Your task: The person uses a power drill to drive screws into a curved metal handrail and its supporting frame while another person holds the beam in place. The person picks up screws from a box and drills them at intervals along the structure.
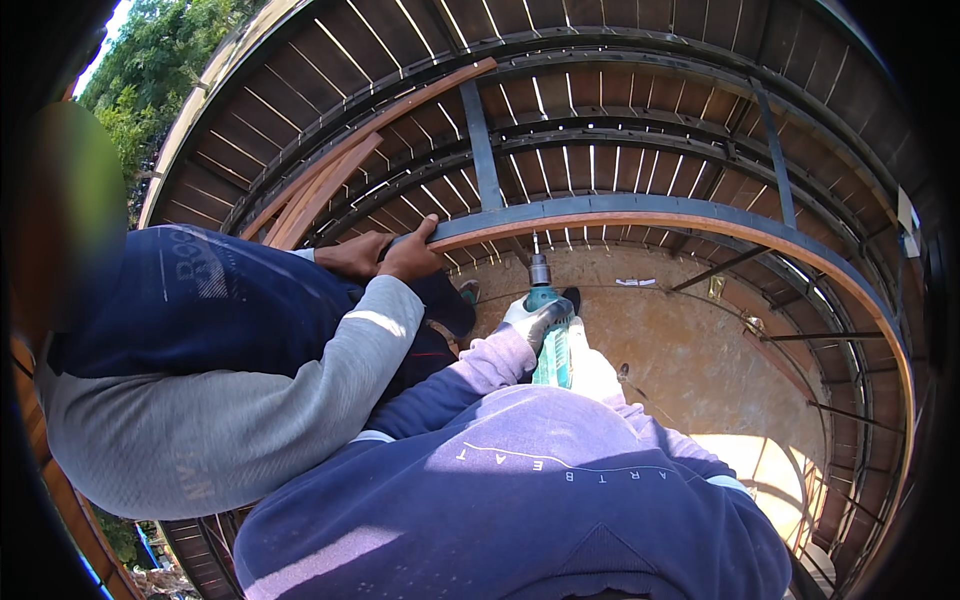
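Note:
My left hand (pixel 536 318), in a grey and white glove, is closed round the front of a teal power drill (pixel 553 352). Behind it, at the drill's right side, my right hand (pixel 592 368) looks like a bright pale glove against the handle; its fingers are mostly hidden. The silver chuck (pixel 540 270) and its bit point up at a curved dark metal rail (pixel 600 207) with a reddish-brown strip (pixel 640 220) along its lower edge. Whether the bit touches the strip I cannot tell. At the left, another person's hands (pixel 412 255) grip the rail's end.
The other person's grey sleeve (pixel 330 375) lies close on my left. Behind the rail rise curved tiers of brown slats (pixel 590 90) and upright metal posts (pixel 478 140). Loose curved strips (pixel 340 165) lean at the upper left. A dusty brown floor (pixel 690 340) shows far below.

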`<state>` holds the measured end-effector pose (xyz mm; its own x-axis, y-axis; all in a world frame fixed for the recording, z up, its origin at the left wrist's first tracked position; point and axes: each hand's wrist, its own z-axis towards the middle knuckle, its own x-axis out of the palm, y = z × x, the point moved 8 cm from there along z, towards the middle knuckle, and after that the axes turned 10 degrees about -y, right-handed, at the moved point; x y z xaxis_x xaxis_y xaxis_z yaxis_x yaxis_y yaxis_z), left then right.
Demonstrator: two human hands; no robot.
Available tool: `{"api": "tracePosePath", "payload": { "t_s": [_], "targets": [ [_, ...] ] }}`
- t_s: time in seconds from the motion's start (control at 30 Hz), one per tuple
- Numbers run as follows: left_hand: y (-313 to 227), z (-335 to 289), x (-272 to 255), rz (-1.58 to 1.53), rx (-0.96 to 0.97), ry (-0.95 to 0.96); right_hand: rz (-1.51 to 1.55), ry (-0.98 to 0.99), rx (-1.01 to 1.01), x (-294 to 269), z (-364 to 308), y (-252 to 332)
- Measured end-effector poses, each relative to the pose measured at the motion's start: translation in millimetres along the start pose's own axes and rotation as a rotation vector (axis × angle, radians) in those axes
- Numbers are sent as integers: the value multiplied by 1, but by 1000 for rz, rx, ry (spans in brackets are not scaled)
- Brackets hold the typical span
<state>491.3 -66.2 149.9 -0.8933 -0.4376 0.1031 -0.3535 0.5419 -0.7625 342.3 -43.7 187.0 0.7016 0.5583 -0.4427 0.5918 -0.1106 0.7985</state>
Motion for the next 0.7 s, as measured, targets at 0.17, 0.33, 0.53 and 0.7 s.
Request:
{"api": "tracePosePath", "payload": {
  "t_s": [0.17, 0.33, 0.53, 0.7],
  "targets": [
    [-1, 1, -3, 65, 37, -13, 152, 74, 188, 7, 4, -8],
    [-8, -5, 0, 72, 33, -17, 312, 90, 220, 43, 24, -57],
    [-8, 1, 2, 14, 27, -3, 28, 29, -45, 40, 35, -60],
    [0, 11, 0, -2, 49, 36, -149, -34, -179, 22, 25, -29]
  ]
}}
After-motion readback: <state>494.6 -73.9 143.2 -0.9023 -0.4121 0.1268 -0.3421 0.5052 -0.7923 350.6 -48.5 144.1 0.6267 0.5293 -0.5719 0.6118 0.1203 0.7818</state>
